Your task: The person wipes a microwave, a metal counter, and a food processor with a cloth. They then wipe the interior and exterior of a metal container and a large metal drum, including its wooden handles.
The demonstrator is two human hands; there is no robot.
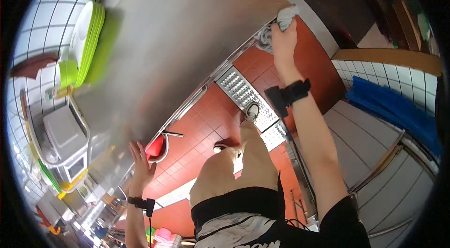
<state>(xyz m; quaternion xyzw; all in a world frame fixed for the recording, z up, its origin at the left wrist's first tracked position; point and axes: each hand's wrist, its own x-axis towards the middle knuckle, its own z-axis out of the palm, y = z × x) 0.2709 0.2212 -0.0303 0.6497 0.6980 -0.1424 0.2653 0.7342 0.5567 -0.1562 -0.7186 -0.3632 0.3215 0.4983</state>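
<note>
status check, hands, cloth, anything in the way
Right hand gripping grey cloth at edge of steel counter. Left hand open near edge, contact unclear. Green trays by tiled wall, apart from both hands.

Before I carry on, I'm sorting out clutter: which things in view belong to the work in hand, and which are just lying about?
Apparently in the work:
grey cloth, held in the right hand
steel counter, its edge near the left hand

Apparently just lying about:
green trays
grey tub
blue sheeting
</note>
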